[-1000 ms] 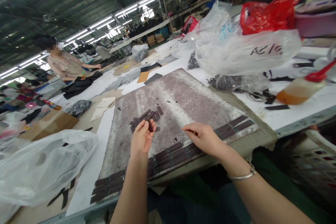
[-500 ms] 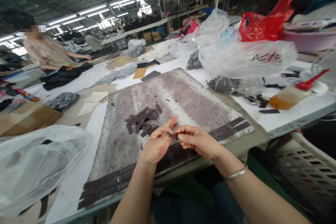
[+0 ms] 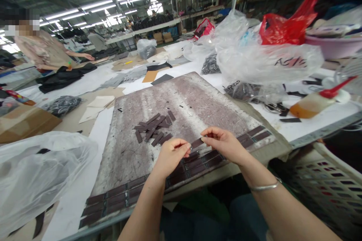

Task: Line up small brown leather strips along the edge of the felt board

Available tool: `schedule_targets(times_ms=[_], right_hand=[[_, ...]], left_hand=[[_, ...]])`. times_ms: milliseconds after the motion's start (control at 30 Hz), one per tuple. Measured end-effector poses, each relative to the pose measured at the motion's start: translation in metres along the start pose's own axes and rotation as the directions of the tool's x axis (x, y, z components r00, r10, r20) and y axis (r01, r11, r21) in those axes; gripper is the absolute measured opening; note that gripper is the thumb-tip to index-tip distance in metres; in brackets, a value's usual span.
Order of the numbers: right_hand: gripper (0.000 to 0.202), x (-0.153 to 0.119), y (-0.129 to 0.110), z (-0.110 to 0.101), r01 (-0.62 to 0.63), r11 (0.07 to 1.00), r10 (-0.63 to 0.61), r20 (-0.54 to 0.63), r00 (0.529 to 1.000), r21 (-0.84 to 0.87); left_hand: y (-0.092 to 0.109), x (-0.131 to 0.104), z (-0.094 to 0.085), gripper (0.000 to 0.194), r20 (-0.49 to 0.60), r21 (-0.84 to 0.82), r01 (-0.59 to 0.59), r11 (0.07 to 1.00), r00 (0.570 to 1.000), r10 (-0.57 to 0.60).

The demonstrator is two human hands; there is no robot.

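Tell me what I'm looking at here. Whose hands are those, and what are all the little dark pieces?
There is no machine here. A person wears a camera on their head, so you see their two arms as if they were yours. The left hand and the right hand pinch the two ends of one small dark strip between them. Under the hands lies a worn grey board on a long white table. On the board is a loose pile of the same dark strips, and more are laid in neat rows along its near edge. Around it are clear plastic bags, a red bag and a squeeze bottle with a red spout. Far off on the left, another person stands at a table.
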State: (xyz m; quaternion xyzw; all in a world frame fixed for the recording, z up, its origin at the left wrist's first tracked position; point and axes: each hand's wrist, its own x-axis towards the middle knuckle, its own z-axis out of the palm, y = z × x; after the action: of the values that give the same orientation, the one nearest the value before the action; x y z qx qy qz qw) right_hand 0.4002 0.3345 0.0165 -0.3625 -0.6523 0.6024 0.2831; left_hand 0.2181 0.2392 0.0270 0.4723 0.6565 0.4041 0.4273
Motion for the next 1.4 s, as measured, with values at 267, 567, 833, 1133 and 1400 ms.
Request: schedule_targets(times_ms=[267,567,833,1133,1400], right_hand=[[0.017,-0.001,0.007,-0.03,-0.095,0.877,0.092,-0.03,0.995,-0.472],[0.016,0.001,0.004,-0.026,-0.108,0.783,0.126,-0.014,0.992,-0.612],[0.015,0.001,0.011,-0.023,-0.074,0.788,0.088,-0.007,0.996,-0.611],[0.014,0.001,0.013,-0.022,-0.049,0.74,0.052,-0.016,0.999,-0.671],[0.014,0.001,0.012,-0.017,-0.012,0.694,0.009,-0.008,1.0,-0.72]], left_hand=[[-0.008,-0.003,0.004,0.029,0.189,0.579,-0.382,0.72,0.922,0.337],[-0.013,-0.001,0.015,0.032,0.329,0.651,-0.455,0.607,0.891,0.314],[-0.008,-0.002,0.015,0.036,0.334,0.654,-0.432,0.621,0.901,0.275],[-0.005,-0.003,0.016,0.036,0.332,0.666,-0.414,0.62,0.909,0.251],[-0.004,-0.007,0.02,0.042,0.339,0.741,-0.418,0.525,0.908,0.245]])
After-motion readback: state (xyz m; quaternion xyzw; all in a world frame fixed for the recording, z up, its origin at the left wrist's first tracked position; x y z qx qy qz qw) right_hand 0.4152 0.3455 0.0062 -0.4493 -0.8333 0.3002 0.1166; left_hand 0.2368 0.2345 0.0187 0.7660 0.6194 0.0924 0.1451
